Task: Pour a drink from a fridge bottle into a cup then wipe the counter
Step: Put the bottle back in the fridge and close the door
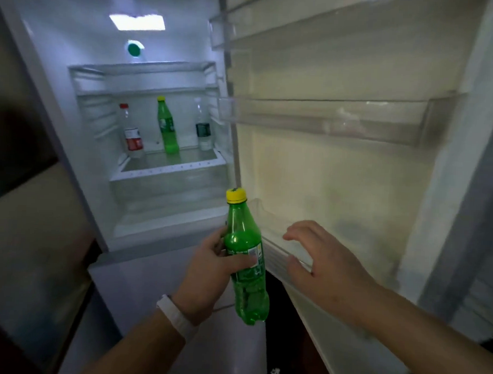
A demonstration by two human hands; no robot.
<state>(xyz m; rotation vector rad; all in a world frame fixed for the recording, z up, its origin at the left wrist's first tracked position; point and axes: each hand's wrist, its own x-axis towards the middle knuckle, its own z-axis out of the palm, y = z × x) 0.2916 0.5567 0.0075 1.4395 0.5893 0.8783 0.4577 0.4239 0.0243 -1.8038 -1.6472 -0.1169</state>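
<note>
Green bottle point(245, 237) (yellow cap point(236, 195)) is gripped, fingers point(219, 242) of the left hand point(209, 272) curled round it; right hand point(323, 262) spread, empty.

Open fridge point(62, 68) fills the centre, its ceiling lamp point(137, 22) glowing white at upper middle. The door point(338, 176) is swung wide across the right, a clear door shelf point(326, 119) running along it. There's a dim beige surface point(29, 221) at left and dark floor point(280, 314) at bottom centre.
</note>
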